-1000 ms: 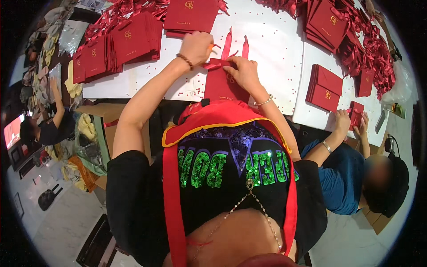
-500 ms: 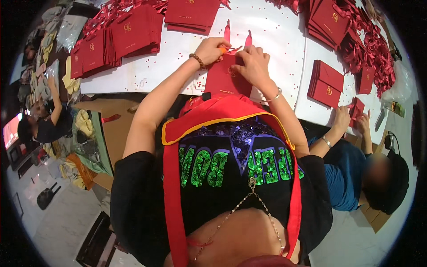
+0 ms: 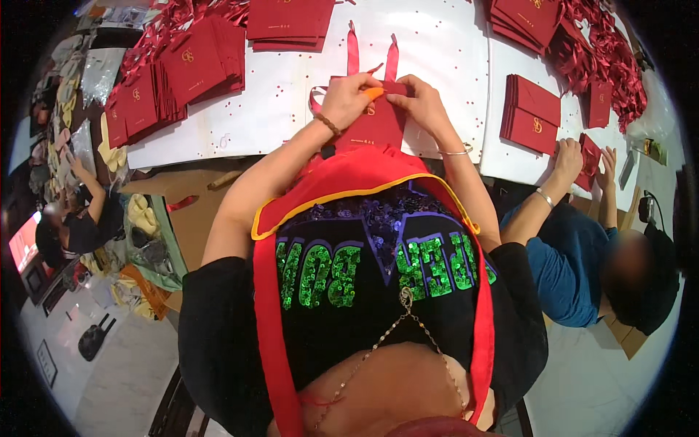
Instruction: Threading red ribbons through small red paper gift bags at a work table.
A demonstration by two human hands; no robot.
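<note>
A red gift bag lies flat on the table in front of me, a red ribbon loop standing up from its far edge. My left hand, with an orange cover on a fingertip, pinches red ribbon over the upper part of the bag; a loop of it curls out beside the wrist. Close by on the right, the fingers of my right hand are closed near the bag's far edge. What is between them is too small to make out. The two hands' fingertips nearly meet.
Stacks of red bags stand at the table's left; another stack is at the back. Folded red bags and heaped ribbon lie to the right. There a co-worker's hands handle a small red piece. Red bits dot the white tabletop.
Both hands have come closer together over the bag, and the right has turned from lying across it to pinching. A ribbon loop now shows beside my left wrist. The whole view has shifted slightly.
</note>
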